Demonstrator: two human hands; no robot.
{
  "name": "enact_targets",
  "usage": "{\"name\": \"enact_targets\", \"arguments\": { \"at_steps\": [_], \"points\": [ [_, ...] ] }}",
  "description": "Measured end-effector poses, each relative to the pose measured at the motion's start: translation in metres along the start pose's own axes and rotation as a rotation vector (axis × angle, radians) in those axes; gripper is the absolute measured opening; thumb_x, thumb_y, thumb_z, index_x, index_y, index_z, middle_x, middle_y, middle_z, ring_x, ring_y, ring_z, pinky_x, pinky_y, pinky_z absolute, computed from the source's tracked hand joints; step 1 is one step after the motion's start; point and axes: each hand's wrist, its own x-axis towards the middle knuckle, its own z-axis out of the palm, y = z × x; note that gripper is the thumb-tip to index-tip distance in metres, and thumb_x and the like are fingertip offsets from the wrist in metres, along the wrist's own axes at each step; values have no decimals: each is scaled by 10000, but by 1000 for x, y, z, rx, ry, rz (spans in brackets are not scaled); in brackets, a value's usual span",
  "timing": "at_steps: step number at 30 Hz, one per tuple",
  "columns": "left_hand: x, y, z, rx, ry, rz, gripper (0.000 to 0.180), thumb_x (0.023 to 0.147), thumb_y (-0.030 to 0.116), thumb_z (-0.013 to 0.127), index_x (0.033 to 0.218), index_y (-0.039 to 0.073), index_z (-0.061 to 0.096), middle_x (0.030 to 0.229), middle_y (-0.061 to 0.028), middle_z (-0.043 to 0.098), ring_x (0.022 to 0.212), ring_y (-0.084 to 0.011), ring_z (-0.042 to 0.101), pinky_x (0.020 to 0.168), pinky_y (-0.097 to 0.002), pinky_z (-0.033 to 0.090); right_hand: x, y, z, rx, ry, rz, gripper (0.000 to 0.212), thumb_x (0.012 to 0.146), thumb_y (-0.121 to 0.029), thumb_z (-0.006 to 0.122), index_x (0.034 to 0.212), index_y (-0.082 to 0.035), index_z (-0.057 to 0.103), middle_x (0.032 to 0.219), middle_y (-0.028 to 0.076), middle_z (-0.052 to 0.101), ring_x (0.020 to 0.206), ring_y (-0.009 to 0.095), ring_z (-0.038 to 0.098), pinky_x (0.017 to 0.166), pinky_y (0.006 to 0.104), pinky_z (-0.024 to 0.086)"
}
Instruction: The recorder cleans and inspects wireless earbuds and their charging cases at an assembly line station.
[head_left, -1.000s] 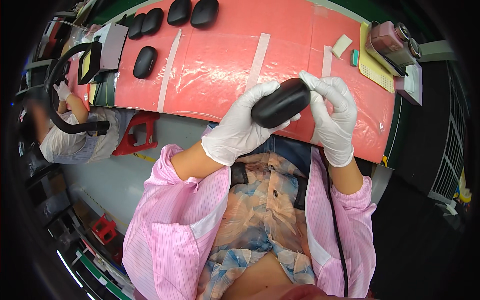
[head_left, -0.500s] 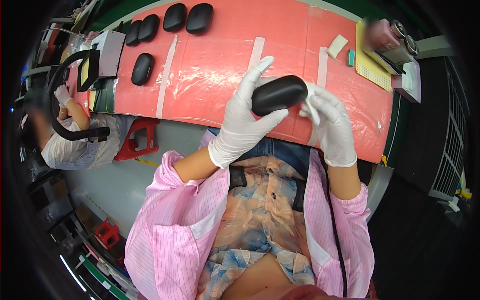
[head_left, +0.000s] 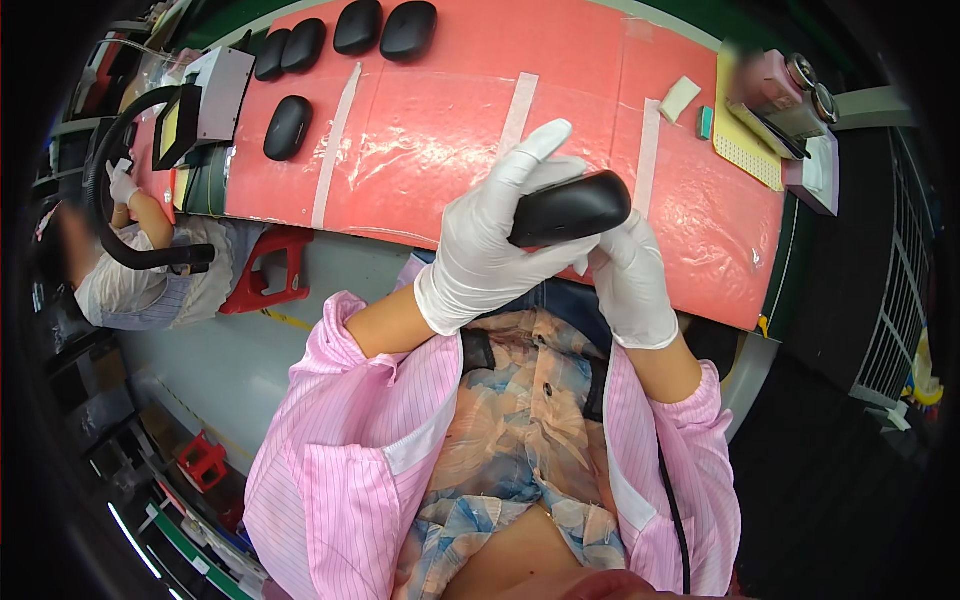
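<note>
My left hand [head_left: 490,235], in a white glove, grips a smooth black rounded case [head_left: 572,208] above the near side of the table. Its thumb runs along the near side, and the forefinger points up and away. My right hand [head_left: 635,280], also gloved in white, is closed just under the case's right end, its fingertips partly hidden behind the case and the left thumb. A bit of white cloth [head_left: 584,264] shows at those fingertips. Similar black cases lie at the far left of the table, one [head_left: 288,128] nearer than the others [head_left: 357,27].
The table has a pink mat [head_left: 430,130] with pale tape strips. At the far right are a white pad [head_left: 680,99], a small green block [head_left: 705,123], a yellow sheet [head_left: 745,130] and pink-capped bottles [head_left: 770,80]. A co-worker [head_left: 150,270] sits at left beside a red stool [head_left: 275,275].
The case has tilted, now showing its narrow side, and shifted slightly right and down. My right hand has moved left and down, from beside the case to beneath its right end.
</note>
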Motion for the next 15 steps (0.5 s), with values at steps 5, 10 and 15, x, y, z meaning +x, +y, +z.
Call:
{"name": "enact_targets", "arguments": {
  "at_steps": [5,10,15],
  "points": [
    [1,3,-3,323,-34,-2,774,709,119,835,1389,39,474,971,-98,717,779,-211,719,660,-276,568,4,-6,4,-856,228,-868,210,795,-3,667,988,-75,706,796,18,572,730,164,554,635,283,415],
    [-2,0,-9,339,-61,3,857,672,94,863,1413,41,437,1003,-115,724,853,-215,727,748,-276,583,0,-15,12,-1127,232,-916,426,694,18,657,1088,-129,722,815,27,560,722,213,542,667,348,432],
    [-5,-2,-9,212,-31,42,808,692,60,844,1397,34,450,1060,-119,708,948,-208,709,813,-274,568,6,-21,5,-349,148,-209,257,905,21,569,1131,-2,686,886,10,575,757,83,510,663,231,412]
  ]
}}
